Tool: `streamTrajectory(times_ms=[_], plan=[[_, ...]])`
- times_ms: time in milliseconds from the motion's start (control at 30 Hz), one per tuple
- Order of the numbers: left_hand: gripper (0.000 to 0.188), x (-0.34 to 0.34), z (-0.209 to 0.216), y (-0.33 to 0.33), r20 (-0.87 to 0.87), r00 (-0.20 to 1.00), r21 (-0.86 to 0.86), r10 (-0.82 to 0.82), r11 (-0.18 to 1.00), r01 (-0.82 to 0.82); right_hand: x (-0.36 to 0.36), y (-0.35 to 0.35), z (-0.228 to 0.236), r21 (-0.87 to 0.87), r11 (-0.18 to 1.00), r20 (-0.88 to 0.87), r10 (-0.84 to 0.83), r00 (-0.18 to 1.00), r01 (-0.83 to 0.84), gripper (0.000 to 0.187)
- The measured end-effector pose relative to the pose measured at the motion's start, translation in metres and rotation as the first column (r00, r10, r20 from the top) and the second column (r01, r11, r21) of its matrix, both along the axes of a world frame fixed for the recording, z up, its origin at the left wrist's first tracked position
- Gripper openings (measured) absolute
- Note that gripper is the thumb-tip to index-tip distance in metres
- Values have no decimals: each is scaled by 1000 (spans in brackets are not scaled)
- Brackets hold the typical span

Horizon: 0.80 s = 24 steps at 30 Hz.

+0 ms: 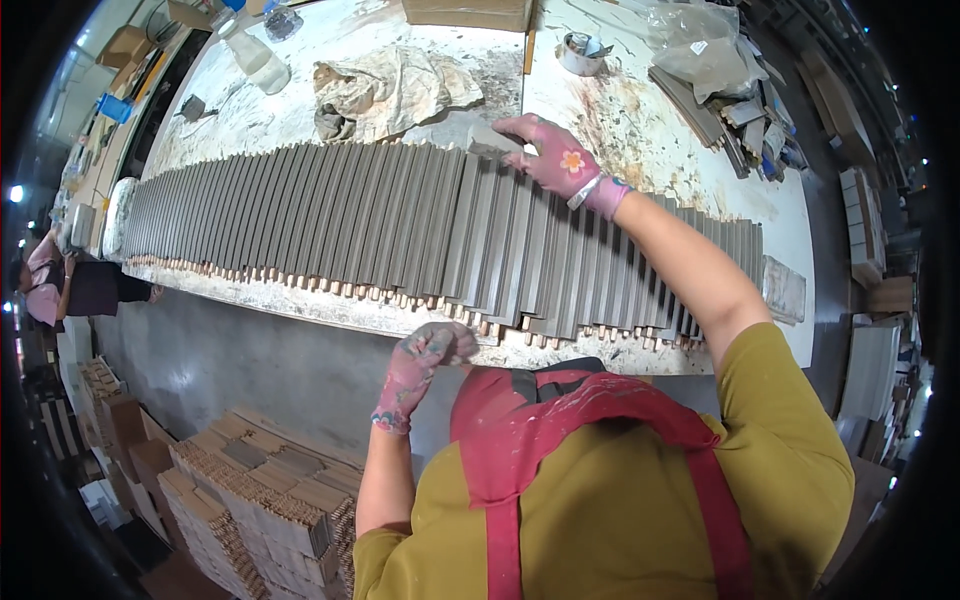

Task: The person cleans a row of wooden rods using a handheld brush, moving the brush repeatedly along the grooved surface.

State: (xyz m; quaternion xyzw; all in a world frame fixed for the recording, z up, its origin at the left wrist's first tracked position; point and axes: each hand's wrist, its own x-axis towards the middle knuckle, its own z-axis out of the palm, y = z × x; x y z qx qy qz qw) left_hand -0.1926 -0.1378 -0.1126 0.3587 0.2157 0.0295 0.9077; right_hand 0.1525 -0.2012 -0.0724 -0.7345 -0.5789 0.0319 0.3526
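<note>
A long row of grey slats (300, 210) with light wooden pegs at their near ends lies side by side across the table. My right hand (560, 165), in a pink glove with a flower print, reaches over the row to its far edge. Its fingers are closed on a grey rectangular block (490, 142) resting at the slats' far ends. In a smudged pink glove, my left hand (420, 365) is held in front of the table's near edge, apart from the slats. Its fingers are curled together, and whatever they may hold cannot be made out.
On the white stained table (590, 120) are a crumpled cloth (400, 90), a clear bottle (255, 62), a tape roll (583, 55), scrap strips with plastic (740, 110) and a wrapped block (783, 290). Stacked slats (260, 490) stand at lower left. Another person (85, 280) works far left.
</note>
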Motion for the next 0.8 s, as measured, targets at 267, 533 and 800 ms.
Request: streamTrajectory(times_ms=[267,533,800], plan=[[24,11,9,-22,-240,971,176,14,984,29,-106,-63,-7,-263,877,263,467,844,-403,44],[26,6,-4,-20,-167,986,98,0,995,16,-41,-20,8,-330,941,68,-48,997,68,39],[27,7,0,-25,-189,981,175,46,984,-13,-90,-69,14,-286,878,132,432,892,-383,43]])
